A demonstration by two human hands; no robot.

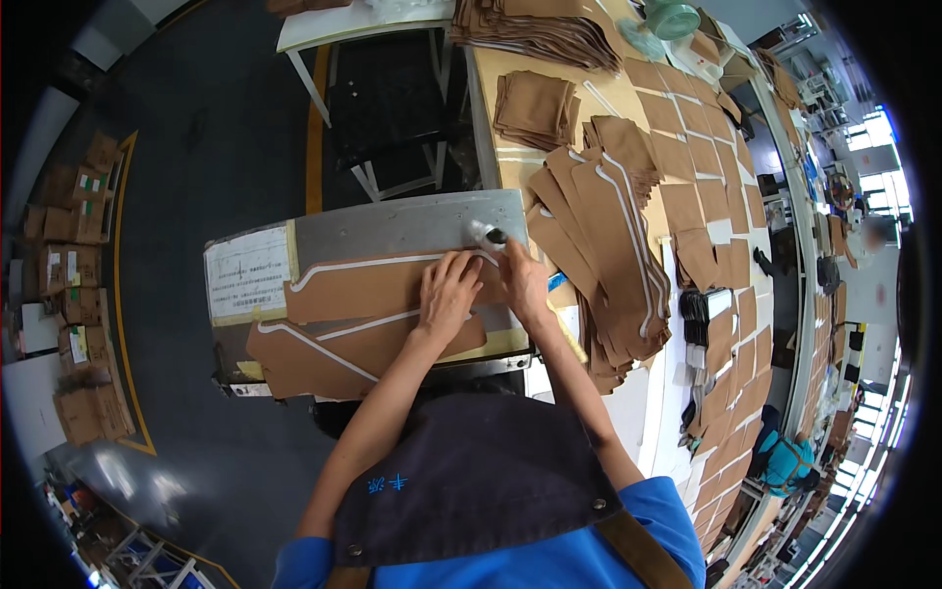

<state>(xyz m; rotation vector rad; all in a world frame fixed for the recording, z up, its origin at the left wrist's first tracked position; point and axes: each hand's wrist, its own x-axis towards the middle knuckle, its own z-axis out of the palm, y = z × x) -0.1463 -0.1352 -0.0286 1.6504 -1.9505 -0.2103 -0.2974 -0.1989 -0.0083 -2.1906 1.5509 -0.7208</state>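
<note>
A brown panel (378,292) with a white strip along its far edge lies on the grey metal work surface (392,224). My left hand (452,288) presses down on this panel near its right end, fingers bent and fingertips by the white strip, holding nothing that shows. Just right of it, my right hand (523,282) is closed around a small tool with a shiny pale head and a black knob (496,237); its grip is hidden in my fingers. The tool is over the panel's far right corner. Nearer me, another strip-edged brown panel (294,361) overhangs the front edge.
On the long table to the right are fanned brown panels (608,236), a brown stack (536,108) and rows of brown pieces (721,206). A black stool (392,108) stands beyond the work surface. Cardboard boxes (83,221) line the left side. A person (785,459) is at far right.
</note>
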